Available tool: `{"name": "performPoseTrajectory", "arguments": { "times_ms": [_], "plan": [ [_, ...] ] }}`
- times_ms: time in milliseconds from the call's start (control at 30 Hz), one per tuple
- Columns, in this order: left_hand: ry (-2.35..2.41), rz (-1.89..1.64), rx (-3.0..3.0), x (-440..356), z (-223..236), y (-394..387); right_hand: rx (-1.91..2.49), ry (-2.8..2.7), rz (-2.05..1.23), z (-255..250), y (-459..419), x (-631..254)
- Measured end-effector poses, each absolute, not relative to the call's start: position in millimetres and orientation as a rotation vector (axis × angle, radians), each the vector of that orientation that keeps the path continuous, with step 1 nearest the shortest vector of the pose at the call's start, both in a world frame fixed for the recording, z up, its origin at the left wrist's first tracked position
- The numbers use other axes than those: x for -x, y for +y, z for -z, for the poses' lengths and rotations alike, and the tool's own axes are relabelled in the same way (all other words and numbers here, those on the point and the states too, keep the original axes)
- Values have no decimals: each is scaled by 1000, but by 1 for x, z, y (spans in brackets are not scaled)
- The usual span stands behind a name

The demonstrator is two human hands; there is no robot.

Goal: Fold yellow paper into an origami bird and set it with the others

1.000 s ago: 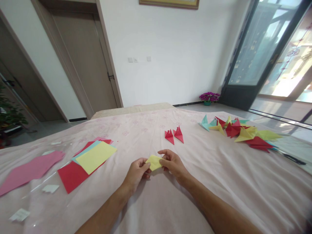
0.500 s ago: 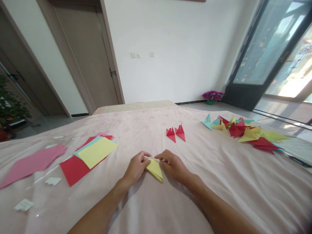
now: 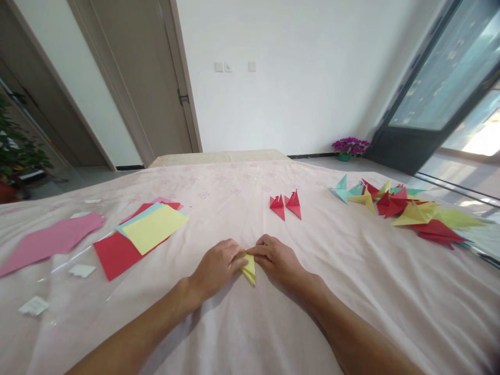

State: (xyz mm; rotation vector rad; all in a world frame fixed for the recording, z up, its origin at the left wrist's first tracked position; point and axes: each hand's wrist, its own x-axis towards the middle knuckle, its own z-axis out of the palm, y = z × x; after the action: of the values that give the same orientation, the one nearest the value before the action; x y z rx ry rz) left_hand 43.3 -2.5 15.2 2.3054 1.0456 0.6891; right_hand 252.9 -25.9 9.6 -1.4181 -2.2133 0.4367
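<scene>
A small piece of folded yellow origami paper (image 3: 249,271) lies on the cloth in front of me, its narrow tip pointing towards me. From the left, my left hand (image 3: 222,264) is closed on its upper left edge, the fingers covering much of that side. My right hand (image 3: 276,258) is closed at the top right corner, thumb and forefinger pinched against the paper. The fingertips of both hands nearly meet at the top corner. Just beyond the hands stand two folded red paper cranes (image 3: 278,207), side by side.
Loose yellow sheets (image 3: 155,229) overlap blue and red paper at left, beside pink sheets (image 3: 58,242) and white label scraps (image 3: 82,270). A pile of colourful paper cranes (image 3: 398,205) lies at right. The pink tablecloth (image 3: 226,333) has soft wrinkles.
My left hand has moved further over the yellow paper, hiding more of it. My right fingers have come onto its top corner, close to the left fingers. The view has tilted slightly down.
</scene>
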Motion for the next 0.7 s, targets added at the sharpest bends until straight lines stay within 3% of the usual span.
{"name": "performPoseTrajectory", "arguments": {
  "times_ms": [200,400,700],
  "plan": [
    [911,-613,-2508,-30,-12,-3,1439,-2245,-569,-18,-20,-256],
    [1067,-741,-2341,-35,-3,-1,1380,-2273,-732,-20,0,-262],
    [1334,-755,-2328,-40,-6,-2,1516,-2091,-656,-14,0,-254]
  ]
}}
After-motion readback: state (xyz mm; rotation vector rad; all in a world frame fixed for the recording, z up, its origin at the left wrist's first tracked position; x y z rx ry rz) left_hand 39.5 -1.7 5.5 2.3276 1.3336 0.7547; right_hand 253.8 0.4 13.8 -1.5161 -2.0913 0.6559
